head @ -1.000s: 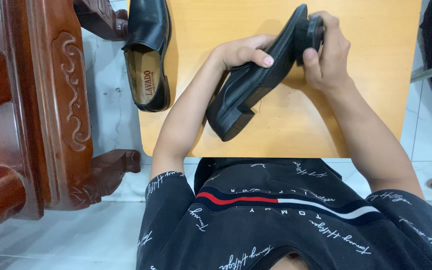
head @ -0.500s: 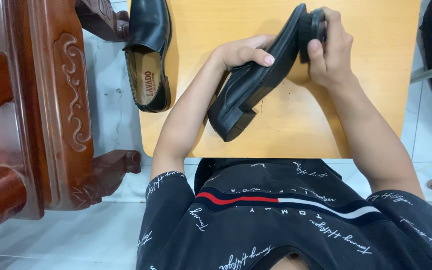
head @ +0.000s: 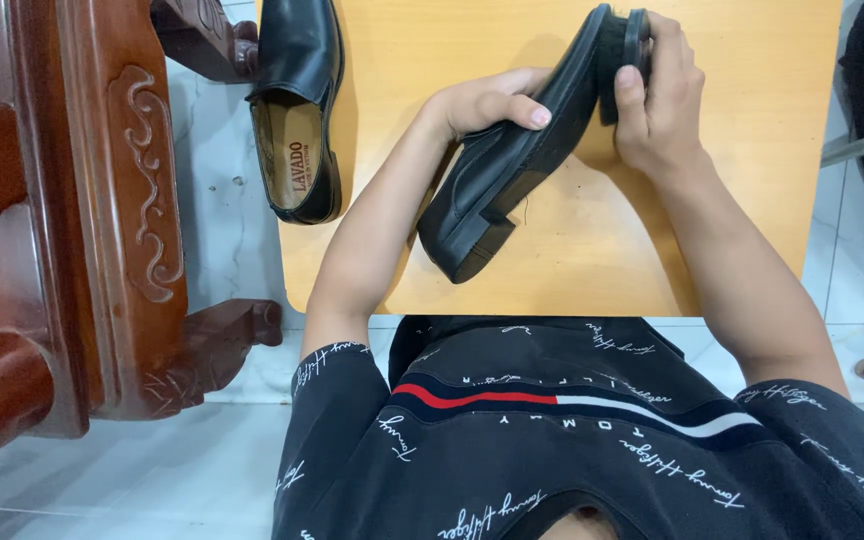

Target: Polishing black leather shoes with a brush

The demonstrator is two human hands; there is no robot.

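Left hand (head: 487, 105) grips the black shoe (head: 512, 165); right hand (head: 657, 105) clasps, probably, a brush (head: 624, 60)—I'd stroke lightly.

The only label in view was the printed mark on the tan insole (head: 292, 160) of the black shoe (head: 302, 60) that lay at the worktop's (head: 752, 230) left edge: a short line of dark red lettering running lengthwise along the heel part of the insole. The black shirt (head: 572, 440) bore scattered white script and a red, white and dark stripe across it. No packages, signs or screens showed.
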